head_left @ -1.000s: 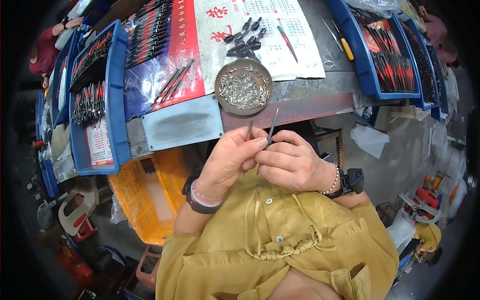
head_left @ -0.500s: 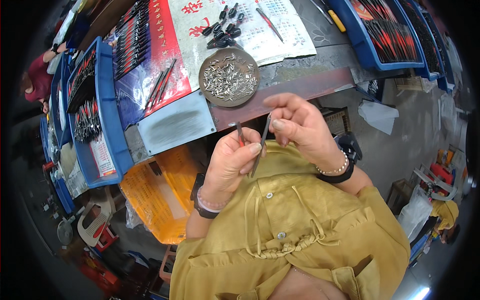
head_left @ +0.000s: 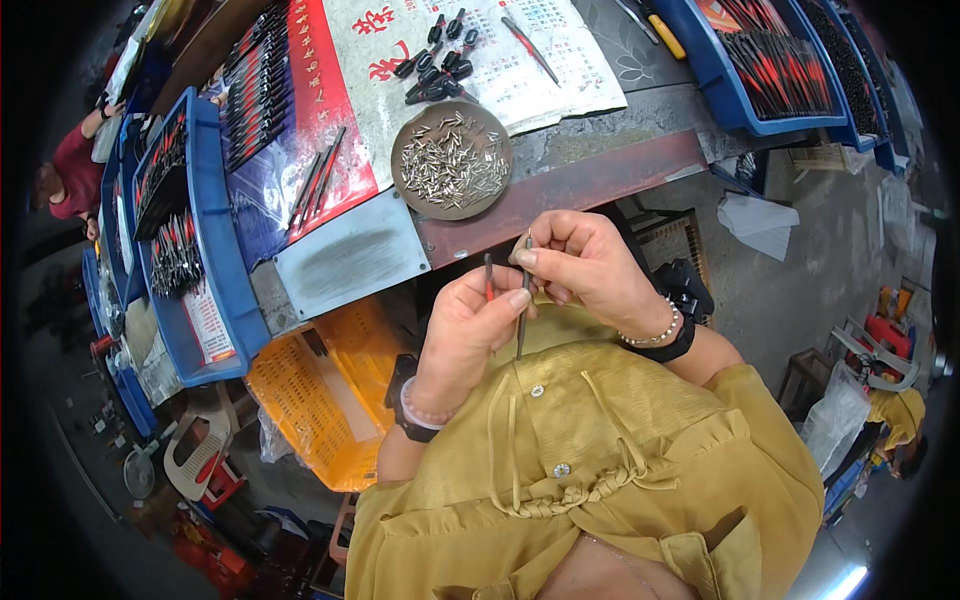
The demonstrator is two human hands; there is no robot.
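Note:
My left hand (head_left: 472, 325) is closed on two slim pen-like rods. One dark rod (head_left: 522, 322) stands nearly upright between thumb and fingers; a black-and-red rod (head_left: 489, 275) sticks up beside it. With thumb and forefinger, my right hand (head_left: 585, 265) pinches the dark rod's upper end, where a small metal tip (head_left: 529, 236) shows. Just beyond my hands, a shallow round bowl (head_left: 408, 192) full of small silvery metal pins (head_left: 452, 160) rests at the table's near edge.
Black plastic pieces (head_left: 437, 72) and a single black-and-red rod (head_left: 530, 50) lie on printed paper behind the bowl. Blue bins (head_left: 232, 290) of similar rods stand left and right. An orange plastic bag (head_left: 318, 405) is below the table; a person in red (head_left: 75, 175) is at far left.
My right hand has come in from slightly apart and closed its fingertips on the dark rod's upper end. The rod has turned more upright in my left hand.

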